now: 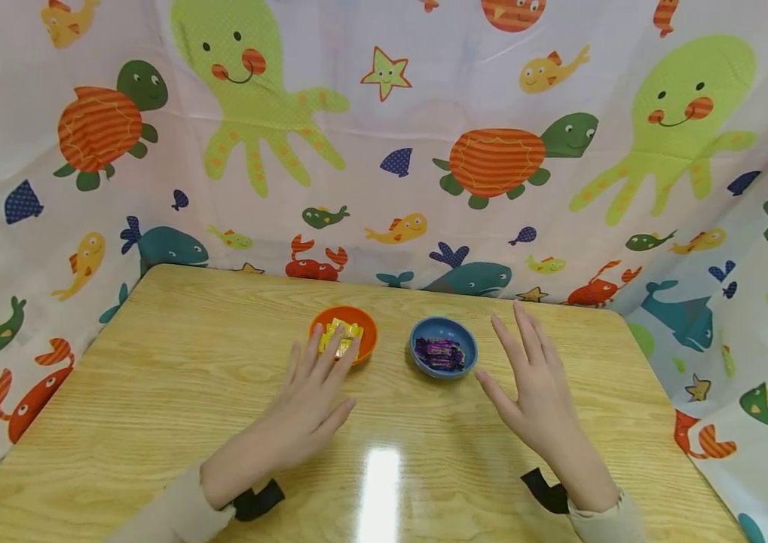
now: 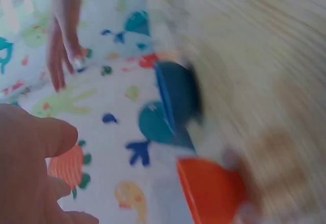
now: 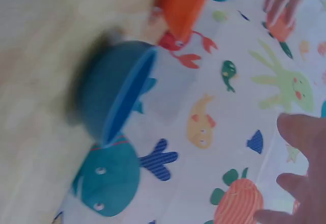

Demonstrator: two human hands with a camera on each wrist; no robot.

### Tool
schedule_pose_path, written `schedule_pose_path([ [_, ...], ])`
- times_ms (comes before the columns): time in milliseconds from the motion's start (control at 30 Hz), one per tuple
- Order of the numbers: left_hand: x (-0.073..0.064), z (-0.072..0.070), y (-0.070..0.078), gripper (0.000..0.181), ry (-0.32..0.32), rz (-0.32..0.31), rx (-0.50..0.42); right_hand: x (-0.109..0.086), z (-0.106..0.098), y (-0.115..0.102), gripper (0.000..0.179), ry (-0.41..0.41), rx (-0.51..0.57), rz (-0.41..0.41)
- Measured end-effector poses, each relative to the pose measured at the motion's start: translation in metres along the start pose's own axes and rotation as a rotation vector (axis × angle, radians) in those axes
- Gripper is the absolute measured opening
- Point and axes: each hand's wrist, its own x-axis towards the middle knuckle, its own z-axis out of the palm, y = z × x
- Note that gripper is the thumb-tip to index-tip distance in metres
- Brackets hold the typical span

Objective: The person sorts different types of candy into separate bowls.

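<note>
My left hand hovers with spread fingers, its fingertips overlapping the orange bowl in the head view. Yellow-wrapped candies lie inside that bowl. To its right stands a blue bowl holding several purple-wrapped candies. My right hand is raised at the right of the blue bowl, fingers apart and holding nothing. In the left wrist view the blue bowl and the orange bowl appear blurred beside the left thumb. The right wrist view has the blue bowl nearest.
The bowls stand on a light wooden table with a bright reflection toward its front. A white curtain printed with sea animals hangs behind the table and along both sides. Each wrist wears a black strap.
</note>
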Motion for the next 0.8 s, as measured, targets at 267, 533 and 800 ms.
schedule_pose_path([
  [267,-0.052,0.005,-0.043,0.086,0.085,-0.209,0.313,-0.044,-0.002,0.008,0.084,-0.251,-0.148,0.162],
  [533,-0.072,0.011,-0.060,0.087,0.005,-0.327,0.317,-0.067,-0.001,0.017,0.110,-0.408,-0.180,0.287],
  [800,-0.074,0.016,-0.062,0.088,0.001,-0.348,0.283,-0.070,-0.002,0.017,0.110,-0.437,-0.183,0.288],
])
